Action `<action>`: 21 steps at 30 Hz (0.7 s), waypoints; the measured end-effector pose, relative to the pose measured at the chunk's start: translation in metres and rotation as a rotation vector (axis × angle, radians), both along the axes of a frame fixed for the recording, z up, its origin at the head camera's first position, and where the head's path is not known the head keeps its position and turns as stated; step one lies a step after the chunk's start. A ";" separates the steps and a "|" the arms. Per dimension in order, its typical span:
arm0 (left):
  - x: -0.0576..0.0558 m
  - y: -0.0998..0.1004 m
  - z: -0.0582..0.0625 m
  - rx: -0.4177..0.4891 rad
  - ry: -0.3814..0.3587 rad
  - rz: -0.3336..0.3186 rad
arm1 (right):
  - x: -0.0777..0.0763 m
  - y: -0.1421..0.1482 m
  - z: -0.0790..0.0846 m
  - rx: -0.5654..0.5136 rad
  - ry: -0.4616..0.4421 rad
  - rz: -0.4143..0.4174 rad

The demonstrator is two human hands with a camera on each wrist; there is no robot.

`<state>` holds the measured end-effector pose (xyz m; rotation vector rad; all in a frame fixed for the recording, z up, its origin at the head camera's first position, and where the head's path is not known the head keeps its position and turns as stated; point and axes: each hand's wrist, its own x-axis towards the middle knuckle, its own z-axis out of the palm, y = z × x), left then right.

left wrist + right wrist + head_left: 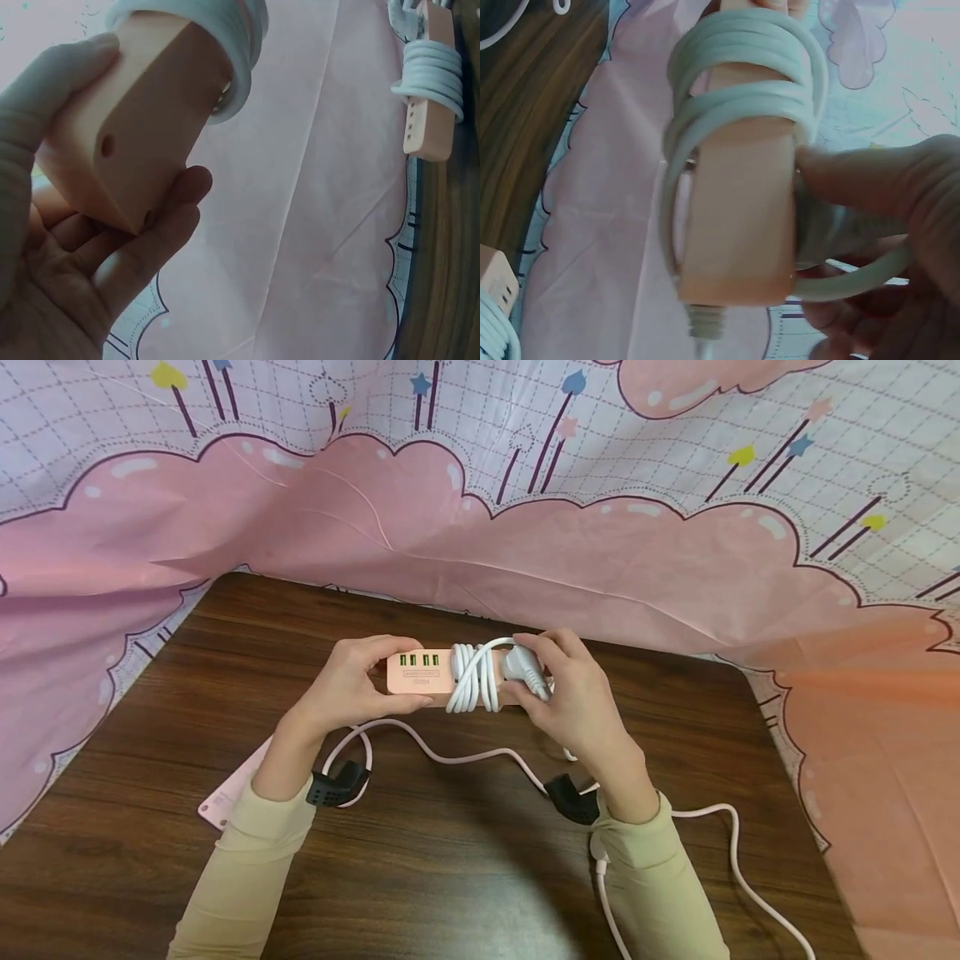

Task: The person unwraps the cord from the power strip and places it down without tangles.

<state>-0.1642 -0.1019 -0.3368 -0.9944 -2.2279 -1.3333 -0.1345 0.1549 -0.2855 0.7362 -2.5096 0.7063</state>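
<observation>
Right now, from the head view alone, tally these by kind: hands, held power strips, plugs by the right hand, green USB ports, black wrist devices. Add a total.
Hands (left hand, right hand): 2
Held power strip: 1
White plug by the right hand: 1
Green USB ports: 4
Black wrist devices: 2
Total: 10

Soft glare on the dark tabletop (pixel 450 902), faint shadow nearby, hazy wrist views, backdrop (pixel 930 67) washed out

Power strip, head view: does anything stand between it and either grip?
Nothing visible separates the left grip from its end of the power strip. At the other end, the white plug sits between the right grip's thumb and fingers; white cord wraps the strip's middle.
</observation>
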 end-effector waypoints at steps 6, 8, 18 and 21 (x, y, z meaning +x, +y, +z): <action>0.002 0.008 0.003 0.007 0.011 -0.032 | 0.006 0.005 0.003 0.083 0.044 -0.006; 0.003 0.010 0.004 -0.004 0.017 -0.033 | 0.007 0.005 0.001 0.119 0.105 0.000; 0.005 0.011 0.008 -0.058 0.061 -0.012 | -0.002 0.007 -0.017 0.163 0.366 0.034; 0.005 0.010 0.008 -0.072 0.063 -0.009 | -0.005 0.009 -0.018 0.152 0.353 0.055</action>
